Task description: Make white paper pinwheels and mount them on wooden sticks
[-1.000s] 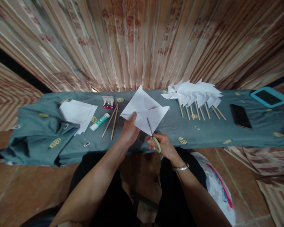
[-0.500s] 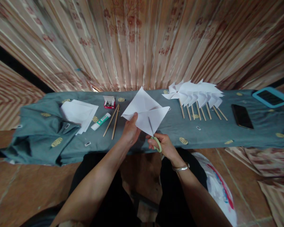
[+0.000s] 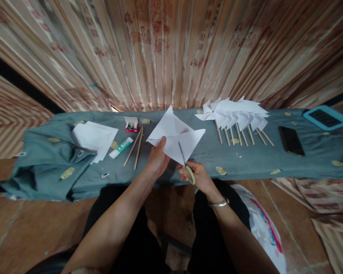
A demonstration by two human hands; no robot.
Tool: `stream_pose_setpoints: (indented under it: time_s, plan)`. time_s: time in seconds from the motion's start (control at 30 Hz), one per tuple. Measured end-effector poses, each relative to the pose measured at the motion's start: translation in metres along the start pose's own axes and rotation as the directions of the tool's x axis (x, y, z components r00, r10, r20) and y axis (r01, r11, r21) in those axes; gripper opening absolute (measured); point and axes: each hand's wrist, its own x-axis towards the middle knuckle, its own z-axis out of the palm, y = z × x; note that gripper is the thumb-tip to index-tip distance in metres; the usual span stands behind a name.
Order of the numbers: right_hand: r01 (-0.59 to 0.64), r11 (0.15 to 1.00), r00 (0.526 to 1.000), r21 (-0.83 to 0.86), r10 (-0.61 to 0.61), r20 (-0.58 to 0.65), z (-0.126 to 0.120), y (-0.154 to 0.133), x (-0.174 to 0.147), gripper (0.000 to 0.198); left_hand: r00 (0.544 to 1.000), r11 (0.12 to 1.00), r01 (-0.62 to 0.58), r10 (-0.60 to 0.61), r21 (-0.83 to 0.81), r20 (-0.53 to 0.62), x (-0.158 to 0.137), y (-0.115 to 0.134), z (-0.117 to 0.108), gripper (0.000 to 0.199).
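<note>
My left hand grips a square sheet of white paper by its lower left side, thumb on top. The sheet is turned like a diamond, with cuts running in from its corners. My right hand is closed around the light green handles of a pair of scissors. Their blades lie at the sheet's lower corner and point toward its middle. Left of the paper are several wooden sticks, a glue stick and a small red and white box with metal bits inside.
Finished paper pinwheels on sticks lie in an overlapping row to the right. Beyond them are a black phone and a blue-framed tablet. White sheets rest at the left on the grey-green cloth. A plastic bag stands on the floor.
The view has shifted very slightly. Both hands, the paper and the scissors keep nearly the same places.
</note>
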Motion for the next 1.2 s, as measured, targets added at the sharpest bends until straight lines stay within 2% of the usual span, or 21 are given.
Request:
stream_pose_setpoints:
  time_s: [0.37, 0.6, 0.77, 0.93, 1.2]
  plan:
    - [0.002, 1.000, 1.000, 0.000, -0.002, 0.008, 0.0011, -0.0017, -0.0002, 0.043, 0.999, 1.000, -0.025, 0.025, 0.002, 0.037, -0.0004, -0.0010, -0.0022, 0.011]
    - [-0.007, 1.000, 1.000, -0.012, 0.008, 0.027, -0.0004, -0.0016, -0.0012, 0.046, 0.999, 0.999, -0.038, 0.038, 0.029, 0.005, 0.0017, -0.0014, -0.0031, 0.013]
    - [-0.008, 1.000, 1.000, -0.022, 0.009, 0.024, -0.0007, -0.0037, -0.0024, 0.045, 0.996, 0.996, -0.085, 0.084, 0.039, 0.031, 0.0021, -0.0032, -0.0031, 0.013]
    - [-0.008, 1.000, 1.000, -0.007, 0.008, 0.002, 0.0001, -0.0055, -0.0026, 0.045, 0.997, 0.997, -0.070, 0.069, 0.045, 0.018, 0.0028, -0.0052, -0.0033, 0.019]
    - [-0.009, 1.000, 1.000, 0.003, 0.009, 0.004, 0.0001, -0.0036, -0.0018, 0.044, 0.998, 0.997, -0.061, 0.061, 0.056, 0.005, 0.0032, -0.0062, -0.0049, 0.016]
